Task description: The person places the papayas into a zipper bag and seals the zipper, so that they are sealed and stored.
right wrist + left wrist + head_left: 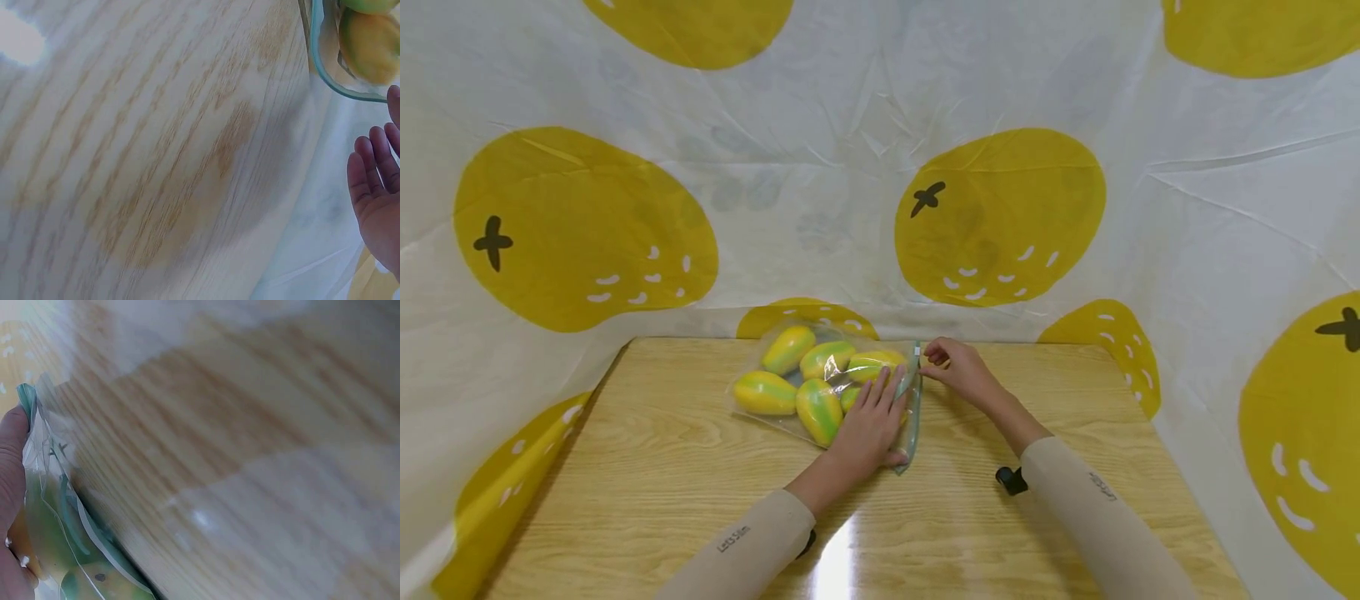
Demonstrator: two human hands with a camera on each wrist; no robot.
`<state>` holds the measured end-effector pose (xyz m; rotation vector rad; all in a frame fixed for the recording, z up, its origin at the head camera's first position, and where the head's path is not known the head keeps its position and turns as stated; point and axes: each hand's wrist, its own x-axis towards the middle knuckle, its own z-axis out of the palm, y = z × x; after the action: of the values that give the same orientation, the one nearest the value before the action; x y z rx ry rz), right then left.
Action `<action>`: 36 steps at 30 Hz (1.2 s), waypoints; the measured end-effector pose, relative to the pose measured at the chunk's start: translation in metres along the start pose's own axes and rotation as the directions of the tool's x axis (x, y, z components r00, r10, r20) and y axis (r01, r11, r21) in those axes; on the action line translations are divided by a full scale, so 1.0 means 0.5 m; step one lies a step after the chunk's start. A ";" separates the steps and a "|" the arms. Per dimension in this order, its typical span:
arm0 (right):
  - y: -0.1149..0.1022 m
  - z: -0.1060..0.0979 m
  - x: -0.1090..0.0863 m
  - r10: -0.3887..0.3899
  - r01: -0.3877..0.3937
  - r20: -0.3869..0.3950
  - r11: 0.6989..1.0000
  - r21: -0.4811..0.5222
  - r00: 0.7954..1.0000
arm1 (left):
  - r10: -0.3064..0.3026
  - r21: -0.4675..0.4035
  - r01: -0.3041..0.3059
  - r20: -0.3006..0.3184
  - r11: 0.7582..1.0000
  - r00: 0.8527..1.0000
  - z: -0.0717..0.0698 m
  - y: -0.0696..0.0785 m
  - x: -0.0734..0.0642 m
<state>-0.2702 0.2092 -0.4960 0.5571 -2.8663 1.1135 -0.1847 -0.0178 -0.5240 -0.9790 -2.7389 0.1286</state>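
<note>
A clear zip bag (790,429) lies on the table, filled with several oblong yellow-and-green fruits (765,392). Its teal zip strip (914,417) runs along the right side, with a small white slider (917,351) near the far end. My left hand (867,427) rests flat on the bag beside the strip, fingers straight; in the left wrist view its thumb (11,440) touches the strip's near end. Close to the slider, my right hand (966,373) has loosely bent fingers and its thumb at the strip's edge. The right wrist view shows its palm (381,225) turned up, holding nothing visible.
The wooden table (662,475) ends just behind the bag. A white cloth (805,225) printed with large yellow fruits hangs around the back and sides. A small black device (1011,480) sits at the right wrist.
</note>
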 end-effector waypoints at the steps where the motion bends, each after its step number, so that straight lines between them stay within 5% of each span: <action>1: 0.000 -0.003 -0.002 0.003 -0.003 0.003 1.000 0.003 1.000 | -0.002 -0.004 0.002 0.003 1.000 1.000 0.000 0.000 -0.001; 14: -0.010 -0.040 0.013 -0.023 0.024 0.070 1.000 -0.009 0.997 | 0.007 -0.006 -0.007 0.009 1.000 1.000 -0.001 -0.007 -0.002; 25: -0.012 -0.032 0.046 -0.026 0.035 0.160 0.998 -0.055 0.987 | 0.001 -0.001 -0.001 0.043 1.000 0.999 -0.002 -0.003 -0.004; 36: -0.023 -0.032 0.054 -0.022 0.026 0.176 0.999 -0.023 0.984 | 0.007 0.017 -0.007 0.006 1.000 1.000 0.002 -0.004 -0.003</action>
<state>-0.2933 0.2030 -0.4728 0.7216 -3.0077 1.0740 -0.1851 -0.0206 -0.5247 -0.9855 -2.7360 0.1560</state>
